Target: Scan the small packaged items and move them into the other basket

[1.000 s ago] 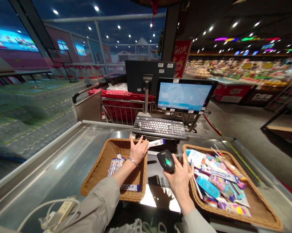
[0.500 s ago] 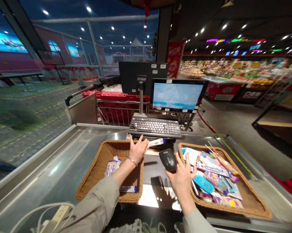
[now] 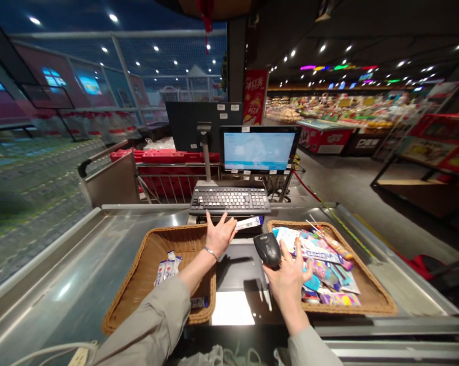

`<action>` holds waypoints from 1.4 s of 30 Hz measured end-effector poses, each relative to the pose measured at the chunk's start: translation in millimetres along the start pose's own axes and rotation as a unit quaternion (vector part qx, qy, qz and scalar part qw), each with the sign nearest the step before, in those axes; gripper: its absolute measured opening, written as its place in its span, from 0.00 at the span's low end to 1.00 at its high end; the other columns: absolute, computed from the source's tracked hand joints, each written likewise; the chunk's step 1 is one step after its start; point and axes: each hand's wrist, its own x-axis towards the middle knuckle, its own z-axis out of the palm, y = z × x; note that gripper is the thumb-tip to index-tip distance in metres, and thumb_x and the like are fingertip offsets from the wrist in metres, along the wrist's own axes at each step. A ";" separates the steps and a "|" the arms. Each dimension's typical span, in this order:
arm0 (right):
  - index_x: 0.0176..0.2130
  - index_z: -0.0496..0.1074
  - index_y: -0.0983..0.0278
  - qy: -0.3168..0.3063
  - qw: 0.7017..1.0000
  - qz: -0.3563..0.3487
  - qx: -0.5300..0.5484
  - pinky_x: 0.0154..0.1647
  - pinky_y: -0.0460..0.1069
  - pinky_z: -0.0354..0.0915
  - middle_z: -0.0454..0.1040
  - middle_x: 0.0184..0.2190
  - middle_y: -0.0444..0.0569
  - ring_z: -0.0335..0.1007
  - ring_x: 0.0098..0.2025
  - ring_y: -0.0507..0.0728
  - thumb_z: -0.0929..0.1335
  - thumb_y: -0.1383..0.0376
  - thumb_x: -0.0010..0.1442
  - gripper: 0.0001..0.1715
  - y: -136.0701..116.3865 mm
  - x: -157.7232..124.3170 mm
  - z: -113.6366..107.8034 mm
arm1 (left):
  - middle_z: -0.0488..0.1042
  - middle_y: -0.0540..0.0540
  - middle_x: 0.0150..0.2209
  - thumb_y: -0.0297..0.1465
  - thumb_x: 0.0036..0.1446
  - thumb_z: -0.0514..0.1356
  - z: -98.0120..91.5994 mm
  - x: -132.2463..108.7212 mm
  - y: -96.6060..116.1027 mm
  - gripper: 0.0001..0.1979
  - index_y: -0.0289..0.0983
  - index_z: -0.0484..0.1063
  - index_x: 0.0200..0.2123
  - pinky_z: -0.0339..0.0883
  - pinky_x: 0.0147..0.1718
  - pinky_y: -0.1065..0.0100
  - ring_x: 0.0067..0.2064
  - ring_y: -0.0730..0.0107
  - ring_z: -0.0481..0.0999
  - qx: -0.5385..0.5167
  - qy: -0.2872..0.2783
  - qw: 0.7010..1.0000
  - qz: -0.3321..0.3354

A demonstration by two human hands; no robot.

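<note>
Pinches a slim white-and-blue packet (image 3: 249, 222) between fingers of the left hand (image 3: 218, 238), with the others spread, above the desk (image 3: 80, 269) and near the keyboard (image 3: 230, 200). Holds a black scanner (image 3: 267, 249) in the right hand (image 3: 288, 279), with some fingers splayed near the right basket (image 3: 372, 292) (heaped with colourful packages (image 3: 324, 269)). Has more slim packets (image 3: 167, 268) lying in the left basket (image 3: 135, 279).

Passable: lane between left basket (image 3: 138, 284) and right basket (image 3: 370, 292), pinched by scanner (image 3: 267, 249) in right hand (image 3: 288, 278) and packet (image 3: 249, 223) in left hand (image 3: 219, 238). Left forearm (image 3: 199, 269) spans left basket; its left side is open from above. Keyboard (image 3: 229, 200) blocks far end, monitor (image 3: 258, 148) behind. Desk (image 3: 94, 269) left of left basket gives room; 1 power strip (image 3: 80, 357) obstructs near left corner.
</note>
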 end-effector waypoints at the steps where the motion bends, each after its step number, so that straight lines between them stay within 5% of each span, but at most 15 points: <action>1: 0.34 0.77 0.61 0.004 1.000 0.001 -0.003 0.57 0.65 0.49 0.74 0.52 0.54 0.46 0.66 0.69 0.65 0.58 0.55 0.13 1.9 -0.2 -1.0 | 0.80 0.42 0.47 0.31 0.64 0.56 0.9 1.8 1.9 0.13 0.39 0.72 0.50 0.22 0.61 0.27 0.58 0.50 0.71 -0.002 0.001 1.000 0.003; 29: 0.33 0.76 0.61 0.059 0.988 0.097 -0.102 0.62 0.65 0.40 0.73 0.53 0.53 0.44 0.68 0.66 0.66 0.54 0.57 0.16 63.3 -14.2 -36.5 | 0.80 0.44 0.48 0.32 0.64 0.55 56.9 47.4 79.4 0.12 0.42 0.71 0.49 0.19 0.61 0.28 0.61 0.52 0.68 -0.109 -0.018 0.991 0.075; 42: 0.32 0.75 0.63 0.115 0.966 0.174 -0.152 0.62 0.68 0.34 0.75 0.51 0.54 0.47 0.67 0.67 0.63 0.51 0.57 0.21 100.2 -36.9 -51.2 | 0.81 0.45 0.44 0.31 0.65 0.54 79.1 70.0 127.9 0.12 0.42 0.71 0.49 0.17 0.60 0.28 0.61 0.53 0.67 -0.164 -0.051 0.972 0.161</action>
